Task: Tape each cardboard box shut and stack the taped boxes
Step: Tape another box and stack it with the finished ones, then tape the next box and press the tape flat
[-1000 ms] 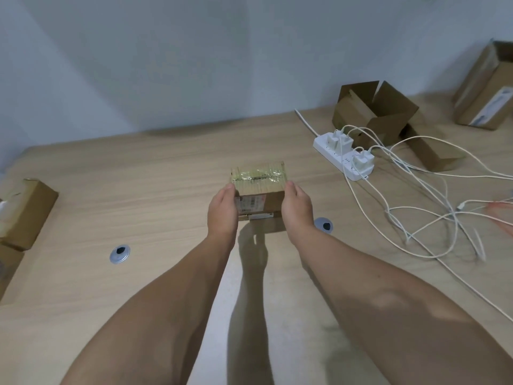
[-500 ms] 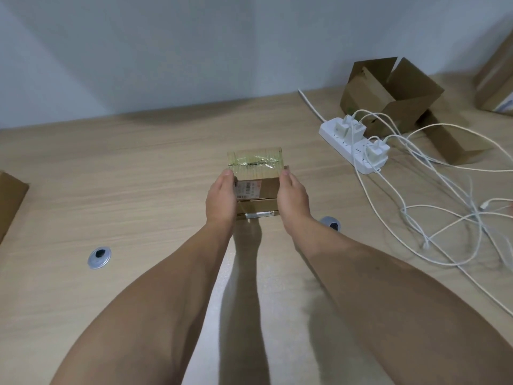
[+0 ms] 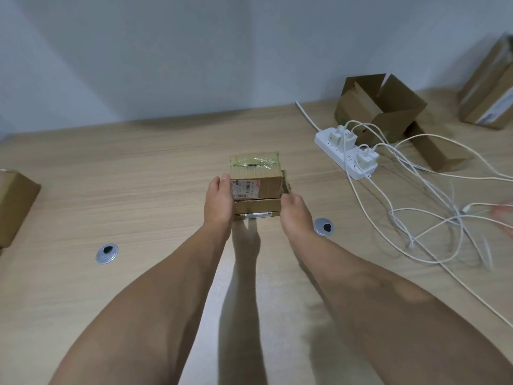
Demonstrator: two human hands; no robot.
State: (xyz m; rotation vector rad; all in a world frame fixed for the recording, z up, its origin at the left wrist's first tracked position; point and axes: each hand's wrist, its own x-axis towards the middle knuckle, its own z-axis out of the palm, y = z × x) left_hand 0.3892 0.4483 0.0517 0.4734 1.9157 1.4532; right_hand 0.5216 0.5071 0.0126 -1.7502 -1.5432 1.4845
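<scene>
- A closed cardboard box (image 3: 14,201) sits at the left edge of the wooden desk (image 3: 138,176); nearer the middle, a round metal cable grommet (image 3: 107,253) is set into the top
- The left hand (image 3: 218,201) clasps the left side of the taped box (image 3: 255,176), thumb up along its near-left edge; its fingers are hidden
- The taped box, clear tape across its lid and a printed label on its near face, stands mid-desk on top of a lower box (image 3: 256,209), slightly askew
- The right hand (image 3: 294,215) lies against the stack's right side where the two boxes meet; whether it grips cannot be told
- A second grommet (image 3: 324,226) lies just right of that wrist
- Further right, a white power strip (image 3: 347,154) holds chargers; white cables (image 3: 416,207) sprawl from it
- Behind it stands an open cardboard box (image 3: 380,112), flaps up
</scene>
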